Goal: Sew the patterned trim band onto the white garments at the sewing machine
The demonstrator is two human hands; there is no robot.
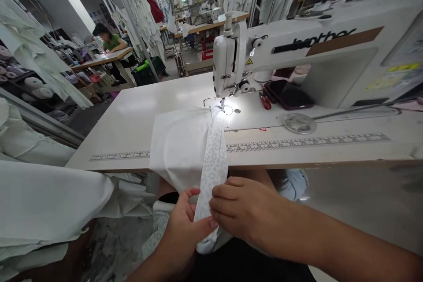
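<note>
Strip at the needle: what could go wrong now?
1. The left hand and right hand pinch the strip well away from the needle, so a sideways tug might make the seam crooked.
2. The cloth hangs over the table edge; its weight could drag it out of line with the strip.
</note>
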